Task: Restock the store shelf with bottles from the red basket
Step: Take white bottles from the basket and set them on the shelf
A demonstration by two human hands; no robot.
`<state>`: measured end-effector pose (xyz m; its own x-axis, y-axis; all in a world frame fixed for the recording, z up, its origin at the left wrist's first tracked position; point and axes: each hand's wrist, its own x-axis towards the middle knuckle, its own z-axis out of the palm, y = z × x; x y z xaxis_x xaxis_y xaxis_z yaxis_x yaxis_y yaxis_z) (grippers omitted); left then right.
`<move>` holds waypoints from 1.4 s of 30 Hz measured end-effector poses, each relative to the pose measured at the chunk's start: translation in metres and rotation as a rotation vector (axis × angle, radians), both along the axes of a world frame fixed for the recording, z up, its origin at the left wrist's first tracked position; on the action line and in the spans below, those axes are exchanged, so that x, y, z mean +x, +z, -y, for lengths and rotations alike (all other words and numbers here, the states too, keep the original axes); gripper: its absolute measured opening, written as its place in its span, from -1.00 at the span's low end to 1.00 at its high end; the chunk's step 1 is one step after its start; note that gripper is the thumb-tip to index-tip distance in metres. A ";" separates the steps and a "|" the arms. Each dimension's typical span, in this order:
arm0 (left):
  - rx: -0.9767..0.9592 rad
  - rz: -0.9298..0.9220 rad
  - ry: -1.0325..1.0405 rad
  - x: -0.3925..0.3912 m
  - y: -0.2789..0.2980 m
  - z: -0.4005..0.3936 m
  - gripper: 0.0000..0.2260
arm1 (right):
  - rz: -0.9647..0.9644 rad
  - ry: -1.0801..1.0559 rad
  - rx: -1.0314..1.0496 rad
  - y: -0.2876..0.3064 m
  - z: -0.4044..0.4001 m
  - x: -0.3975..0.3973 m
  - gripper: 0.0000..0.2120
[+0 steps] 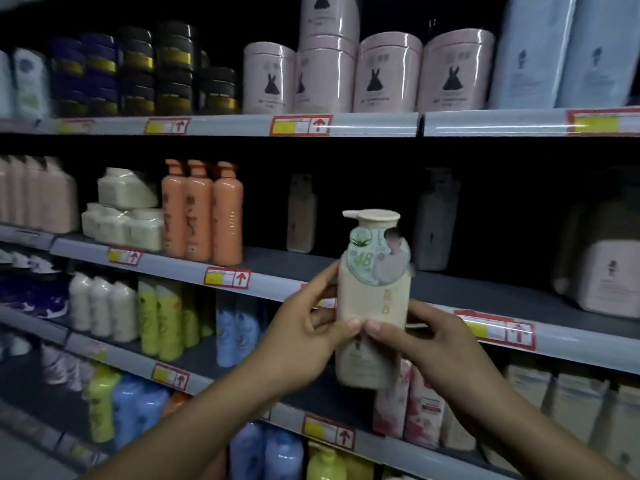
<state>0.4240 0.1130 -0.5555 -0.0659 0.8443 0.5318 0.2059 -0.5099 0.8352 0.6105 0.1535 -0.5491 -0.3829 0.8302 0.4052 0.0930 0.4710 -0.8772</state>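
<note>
Cream pump bottle [372, 306], upright before the shelf [346, 268]: I see my left hand [304, 344] and right hand [440, 351] gripping it, thumbs meeting.

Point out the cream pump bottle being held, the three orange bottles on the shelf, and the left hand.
Cream pump bottle [375, 299]: head view, on its front below the round sticker.
Orange bottles [202, 211]: head view, on the middle bottle's body.
Left hand [304, 344]: head view, on the back of the hand.

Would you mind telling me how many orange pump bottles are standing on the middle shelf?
3, side by side left of the shelf's bare stretch: left, middle, right. More may stand hidden behind them.
</note>
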 end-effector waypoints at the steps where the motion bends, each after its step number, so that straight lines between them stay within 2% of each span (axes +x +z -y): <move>1: 0.016 -0.016 0.023 -0.009 0.004 -0.001 -0.39 | -0.008 -0.003 0.030 0.004 -0.001 -0.010 -0.66; 7: 0.121 -0.169 0.097 -0.057 0.033 -0.028 -0.43 | -0.111 -0.126 0.121 0.022 -0.029 -0.070 -0.61; 13: 0.086 -0.033 0.232 -0.105 0.068 -0.102 -0.42 | -0.089 -0.135 0.186 0.053 -0.103 -0.148 -0.61; 19: -0.009 -0.004 0.349 -0.147 0.075 -0.165 -0.46 | 0.046 -0.194 0.190 0.055 -0.174 -0.213 -0.51; 25: -0.142 -0.164 0.461 -0.175 0.063 -0.192 -0.42 | 0.205 -0.253 0.198 0.043 -0.196 -0.222 -0.42; 28: -0.211 -0.273 0.539 -0.172 0.053 -0.197 -0.38 | 0.278 -0.357 0.138 0.034 -0.191 -0.221 -0.46; 33: -0.170 -0.287 0.676 -0.178 0.045 -0.206 -0.68 | 0.336 -0.396 0.063 0.033 -0.193 -0.225 -0.56; 42: -0.151 -0.314 0.737 -0.192 0.046 -0.227 -0.74 | 0.375 -0.402 0.084 0.035 -0.209 -0.246 -0.73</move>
